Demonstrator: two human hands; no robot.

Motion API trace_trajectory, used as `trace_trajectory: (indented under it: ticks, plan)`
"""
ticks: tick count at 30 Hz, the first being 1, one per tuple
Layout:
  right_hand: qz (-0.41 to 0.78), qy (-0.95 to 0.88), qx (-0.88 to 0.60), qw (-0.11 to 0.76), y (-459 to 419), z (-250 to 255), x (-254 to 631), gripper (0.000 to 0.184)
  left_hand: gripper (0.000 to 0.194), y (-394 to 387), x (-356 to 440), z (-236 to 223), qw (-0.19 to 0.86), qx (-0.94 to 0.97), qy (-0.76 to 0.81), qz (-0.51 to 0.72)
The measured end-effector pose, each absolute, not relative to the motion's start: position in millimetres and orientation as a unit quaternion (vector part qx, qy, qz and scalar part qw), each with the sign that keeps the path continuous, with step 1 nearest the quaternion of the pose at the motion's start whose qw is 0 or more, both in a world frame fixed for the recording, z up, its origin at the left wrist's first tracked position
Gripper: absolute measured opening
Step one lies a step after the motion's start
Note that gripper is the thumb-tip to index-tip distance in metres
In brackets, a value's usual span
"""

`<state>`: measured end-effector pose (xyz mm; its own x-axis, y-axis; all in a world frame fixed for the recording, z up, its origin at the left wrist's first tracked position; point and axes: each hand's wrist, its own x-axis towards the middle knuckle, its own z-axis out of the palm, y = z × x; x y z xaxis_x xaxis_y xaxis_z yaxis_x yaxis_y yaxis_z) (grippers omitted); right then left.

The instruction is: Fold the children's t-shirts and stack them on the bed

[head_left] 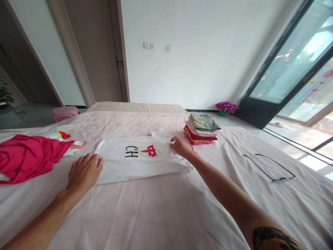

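Observation:
A white T-shirt (114, 166) lies flat and sideways in front of me, its long sides folded in, with black letters and a red character printed on it. At its left end, the hem, my left hand (85, 170) has its fingers curled closed on the cloth. My right hand (182, 147) reaches over the collar and sleeve end at the right, with thumb and fingertips pinched on the fabric. What lies under those fingertips is partly hidden.
A stack of folded clothes (203, 130) sits behind my right hand. Crumpled red clothing (28, 158) lies far left, beside a white piece. Eyeglasses (282, 178) rest at the right on the pale bedsheet (161, 215). Beyond are a pink stool (65, 113) and purple flowers (226, 107).

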<state>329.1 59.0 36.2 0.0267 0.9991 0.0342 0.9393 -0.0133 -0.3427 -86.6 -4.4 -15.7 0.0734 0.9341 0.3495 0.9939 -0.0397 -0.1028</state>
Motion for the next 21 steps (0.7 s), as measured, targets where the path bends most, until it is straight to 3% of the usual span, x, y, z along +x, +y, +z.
trace_trajectory:
  ticks: [7,14,18,21]
  plan:
    - [0.180,-0.694,-0.686,0.123,39.9,32.6,355.4,0.059,0.028,-9.7,-70.4,-8.6,0.169,-0.757,-0.600,-0.195]
    - [0.189,-0.681,-0.690,0.158,48.5,22.2,356.0,0.063,0.022,0.9,18.5,11.9,-0.012,-0.846,-0.464,-0.261]
    - [0.157,-0.697,-0.676,0.182,73.0,19.1,344.4,0.050,0.026,1.5,66.7,13.1,-0.070,-0.880,-0.382,-0.274]
    - [0.139,-0.714,-0.630,0.271,86.8,21.1,339.0,0.042,0.024,-0.1,84.8,7.7,-0.079,-0.883,-0.390,-0.249]
